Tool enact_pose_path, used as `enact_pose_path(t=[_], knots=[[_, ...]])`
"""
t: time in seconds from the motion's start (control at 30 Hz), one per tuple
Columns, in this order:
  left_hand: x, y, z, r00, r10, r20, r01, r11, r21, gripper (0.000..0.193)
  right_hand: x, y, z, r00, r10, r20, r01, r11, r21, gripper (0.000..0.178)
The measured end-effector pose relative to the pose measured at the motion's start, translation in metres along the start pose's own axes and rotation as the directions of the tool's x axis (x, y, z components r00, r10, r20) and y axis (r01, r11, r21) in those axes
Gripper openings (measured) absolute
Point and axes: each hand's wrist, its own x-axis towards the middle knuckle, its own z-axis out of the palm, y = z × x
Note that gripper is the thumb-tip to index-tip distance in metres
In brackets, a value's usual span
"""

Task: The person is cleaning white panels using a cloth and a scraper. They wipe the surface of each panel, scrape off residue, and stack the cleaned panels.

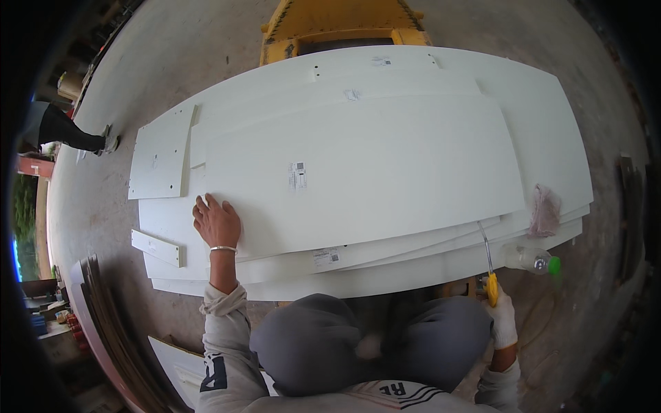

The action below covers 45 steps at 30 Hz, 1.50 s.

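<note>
My bare left hand [217, 221] lies with its fingers spread on the left end of a large white panel [385, 165], the top one of a stack. A printed label is stuck on this panel. At the front right, my gloved right hand [504, 318] is closed round the yellow handle of an air blow gun [491, 288]. Its long, thin, bent metal nozzle reaches to the panel's front right corner. Close by, a clear plastic bottle [527, 258] with a green cap lies on its side. A pinkish rag [544, 210] rests on the stack's right end.
A smaller drilled panel [160, 155] and a narrow strip [157, 248] lie at the stack's left end. Beyond the stack stands a yellow metal frame [344, 19]. Dark boards [113, 323] lean at the lower left. Another person's leg [72, 131] shows at the far left.
</note>
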Motion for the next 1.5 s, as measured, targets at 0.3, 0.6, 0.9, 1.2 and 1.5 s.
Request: enact_pose_path(t=[0.3, 0.6, 0.9, 1.2, 1.5], knots=[[0.048, 0.284, -0.023, 0.557, 0.827, 0.085, -0.805, 0.561, -0.193, 0.062, -0.093, 0.091, 0.043, 0.944, 0.149, -0.294, -0.243, 0.917, -0.315, 0.041], [0.026, 0.350, -0.008, 0.670, 0.736, -0.099, -0.722, 0.614, -0.318, 0.052, -0.156, 0.173, 0.095, 0.774, 0.477, -0.416, -0.576, 0.804, -0.150, 0.058], [0.027, 0.335, 0.002, 0.673, 0.724, -0.150, -0.733, 0.628, -0.262, 0.051, -0.144, 0.241, 0.109, 0.540, 0.646, -0.540, -0.789, 0.612, -0.058, 0.070], [0.024, 0.325, 0.005, 0.652, 0.748, -0.124, -0.751, 0.614, -0.243, 0.049, -0.168, 0.278, 0.132, 0.584, 0.708, -0.397, -0.801, 0.581, -0.142, 0.065], [0.015, 0.328, -0.003, 0.657, 0.745, -0.117, -0.752, 0.635, -0.179, 0.051, -0.137, 0.276, 0.150, 0.392, 0.904, -0.174, -0.891, 0.325, -0.317, 0.079]])
